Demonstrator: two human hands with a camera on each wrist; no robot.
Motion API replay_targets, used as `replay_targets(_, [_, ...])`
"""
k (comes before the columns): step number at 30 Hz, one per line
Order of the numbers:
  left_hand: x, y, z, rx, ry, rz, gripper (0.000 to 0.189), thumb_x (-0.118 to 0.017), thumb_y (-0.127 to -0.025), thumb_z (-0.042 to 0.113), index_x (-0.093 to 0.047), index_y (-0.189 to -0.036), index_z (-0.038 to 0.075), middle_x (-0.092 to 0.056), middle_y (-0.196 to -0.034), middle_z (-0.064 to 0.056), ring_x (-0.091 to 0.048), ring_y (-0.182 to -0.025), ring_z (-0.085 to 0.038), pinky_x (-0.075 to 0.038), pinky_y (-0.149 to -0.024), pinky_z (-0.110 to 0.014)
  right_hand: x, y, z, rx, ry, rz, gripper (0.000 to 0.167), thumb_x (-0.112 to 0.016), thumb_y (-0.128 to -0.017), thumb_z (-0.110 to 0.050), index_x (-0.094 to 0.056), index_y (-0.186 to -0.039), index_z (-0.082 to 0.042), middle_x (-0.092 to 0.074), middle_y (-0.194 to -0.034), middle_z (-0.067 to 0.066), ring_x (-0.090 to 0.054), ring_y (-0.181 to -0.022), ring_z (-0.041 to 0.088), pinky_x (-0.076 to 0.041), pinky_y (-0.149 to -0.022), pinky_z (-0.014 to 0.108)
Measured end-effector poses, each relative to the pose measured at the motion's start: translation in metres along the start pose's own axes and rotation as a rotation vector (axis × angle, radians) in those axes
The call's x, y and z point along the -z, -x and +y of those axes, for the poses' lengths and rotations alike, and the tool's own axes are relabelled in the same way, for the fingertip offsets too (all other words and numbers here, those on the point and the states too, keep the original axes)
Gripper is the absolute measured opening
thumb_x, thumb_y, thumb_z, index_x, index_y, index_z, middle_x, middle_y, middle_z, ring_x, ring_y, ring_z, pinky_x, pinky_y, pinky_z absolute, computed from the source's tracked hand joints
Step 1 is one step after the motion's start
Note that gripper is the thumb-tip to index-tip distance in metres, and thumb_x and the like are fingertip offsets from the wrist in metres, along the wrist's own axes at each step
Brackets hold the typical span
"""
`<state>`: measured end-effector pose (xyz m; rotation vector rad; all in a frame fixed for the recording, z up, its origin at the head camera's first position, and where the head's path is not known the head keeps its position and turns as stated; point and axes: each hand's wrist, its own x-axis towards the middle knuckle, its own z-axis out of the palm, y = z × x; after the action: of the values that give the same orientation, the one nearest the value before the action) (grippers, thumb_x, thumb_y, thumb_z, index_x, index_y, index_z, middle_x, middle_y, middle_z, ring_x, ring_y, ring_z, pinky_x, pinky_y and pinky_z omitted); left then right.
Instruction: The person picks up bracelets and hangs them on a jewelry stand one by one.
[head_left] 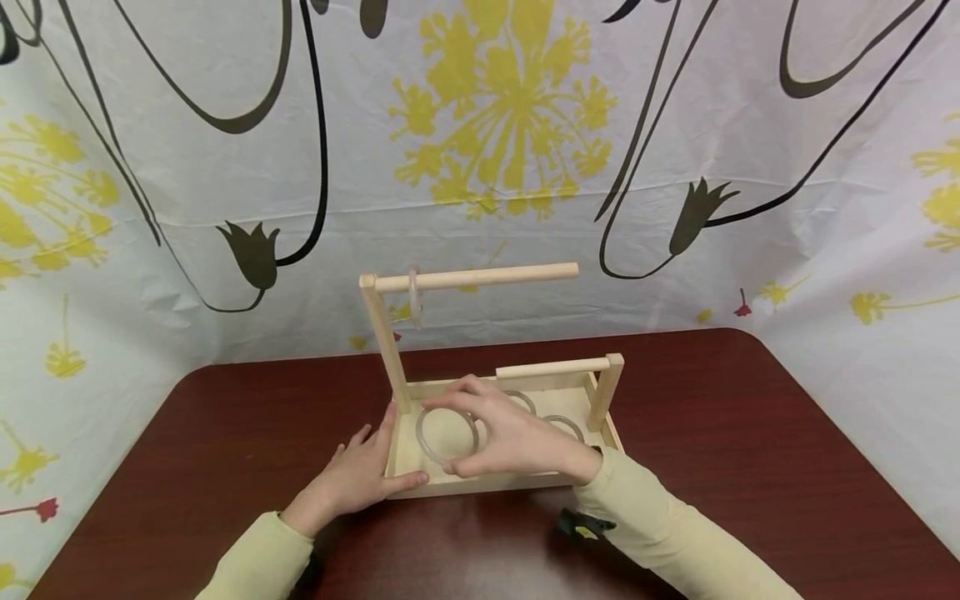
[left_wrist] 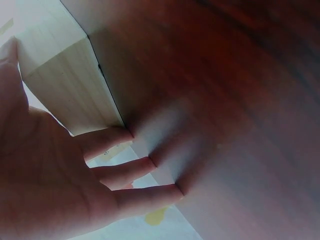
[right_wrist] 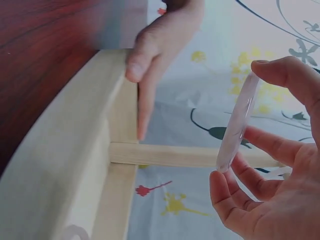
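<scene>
My right hand (head_left: pixel 502 429) holds a pale translucent bangle (head_left: pixel 422 446) above the left part of a shallow wooden tray (head_left: pixel 510 482). In the right wrist view the bangle (right_wrist: pixel 239 125) appears nearly edge-on, pinched between thumb and fingers. Spread along the tray's left end is my left hand (head_left: pixel 360 471), its thumb on the front rim; the left wrist view shows its fingers (left_wrist: pixel 150 195) straight, with tips at the tabletop. Another bangle (head_left: pixel 415 298) hangs on the tall post's long bar (head_left: pixel 480 277). Two more bangles, one (head_left: pixel 564 423) partly covered by my right hand, lie in the tray.
A shorter post (head_left: pixel 606 392) with a lower bar (head_left: pixel 553 367) rises from the tray's right end. The tray stands on a dark red-brown table (head_left: pixel 247 450). Behind it hangs a white cloth (head_left: pixel 480 233) with yellow and dark flower prints.
</scene>
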<state>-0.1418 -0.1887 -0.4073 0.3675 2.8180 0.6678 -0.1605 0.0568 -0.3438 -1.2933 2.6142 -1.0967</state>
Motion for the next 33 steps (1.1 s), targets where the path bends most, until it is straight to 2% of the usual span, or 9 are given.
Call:
replay_targets(5, [0.000,0.000,0.000,0.006,0.003,0.005,0.114,-0.065,-0.082,0.064,-0.004,-0.154,0.001,-0.044,-0.142,-0.023,-0.029,-0.133,-0.052,-0.022,-0.097,-0.073,0.013,0.002,-0.006,0.029,0.007,0.028,0.066,-0.081,-0.072,-0.022,-0.058,-0.134,-0.019,-0.048,-0.125,-0.003,-0.046,-0.114,0.012,-0.044,-0.088,0.034])
replay_targets(13, [0.000,0.000,-0.001,0.007,0.000,0.005,0.114,-0.064,-0.082,0.064,-0.003,-0.154,0.001,-0.043,-0.143,-0.024,-0.029,-0.133,-0.053,-0.022,-0.096,-0.074,0.034,0.008,-0.009,0.042,-0.045,0.072,0.069,-0.081,-0.075,-0.019,-0.054,-0.138,-0.022,-0.045,-0.127,-0.005,-0.040,-0.118,0.013,-0.044,-0.088,0.035])
replay_targets(21, [-0.001,-0.001,0.000,-0.008,0.025,-0.003,0.113,-0.065,-0.083,0.061,-0.002,-0.154,0.001,-0.042,-0.144,-0.024,-0.029,-0.132,-0.053,-0.022,-0.095,-0.075,0.059,0.024,-0.004,0.029,0.032,0.150,0.070,-0.081,-0.074,-0.020,-0.053,-0.138,-0.026,-0.045,-0.132,-0.004,-0.040,-0.121,0.014,-0.045,-0.089,0.042])
replay_targets(25, [0.003,-0.002,0.000,-0.047,0.019,0.003,0.114,-0.066,-0.081,0.062,-0.004,-0.154,0.001,-0.043,-0.143,-0.024,-0.032,-0.130,-0.053,-0.026,-0.094,-0.074,0.076,0.037,0.001,0.046,0.078,0.218,0.071,-0.081,-0.073,-0.017,-0.054,-0.138,-0.023,-0.046,-0.132,-0.003,-0.043,-0.119,0.014,-0.043,-0.091,0.042])
replay_targets(30, [0.012,-0.001,-0.005,-0.123,0.059,-0.010,0.114,-0.071,-0.080,0.057,-0.004,-0.155,0.002,-0.040,-0.143,-0.028,-0.041,-0.126,-0.050,-0.040,-0.092,-0.062,0.095,0.046,0.009,0.060,0.139,0.273,0.071,-0.081,-0.070,-0.011,-0.055,-0.136,-0.017,-0.047,-0.131,0.000,-0.047,-0.101,0.014,-0.047,-0.080,0.035])
replay_targets(32, [0.015,-0.002,-0.008,-0.161,0.097,-0.025,0.114,-0.074,-0.081,0.052,-0.002,-0.155,0.002,-0.035,-0.146,-0.028,-0.042,-0.127,-0.046,-0.042,-0.092,-0.058,0.101,0.048,0.012,0.055,0.168,0.286,0.070,-0.081,-0.071,-0.011,-0.056,-0.136,-0.016,-0.047,-0.131,0.000,-0.046,-0.096,0.013,-0.046,-0.076,0.032])
replay_targets(33, [0.016,-0.003,-0.009,-0.176,0.107,-0.031,0.114,-0.074,-0.081,0.051,-0.001,-0.155,0.003,-0.032,-0.148,-0.027,-0.041,-0.128,-0.044,-0.041,-0.092,-0.059,0.103,0.049,0.014,0.052,0.180,0.291,0.069,-0.080,-0.071,-0.011,-0.056,-0.136,-0.016,-0.047,-0.131,0.000,-0.046,-0.096,0.013,-0.045,-0.075,0.031])
